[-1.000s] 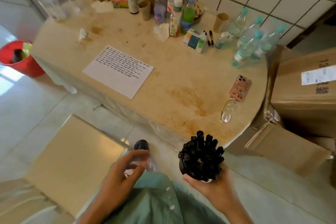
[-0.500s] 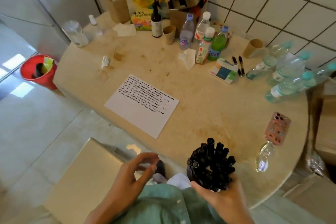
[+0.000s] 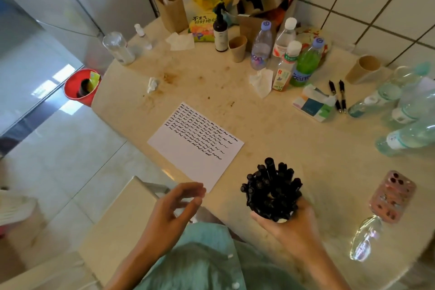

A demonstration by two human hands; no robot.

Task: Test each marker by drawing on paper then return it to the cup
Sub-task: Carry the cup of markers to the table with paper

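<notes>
Paper [image 3: 196,146] mid-table [image 3: 294,148]; markers [image 3: 271,189] just right of it. Phone [image 3: 392,196] farther right; bottles [image 3: 286,54] behind.

Bright, soft daylight. Glare patches on floor [image 3: 58,82] at 9 o'clock. Wide-angle bend at edges; bottles [image 3: 404,110] at 3 o'clock smeared, washed out. Center sharp, shadows faint.
</notes>
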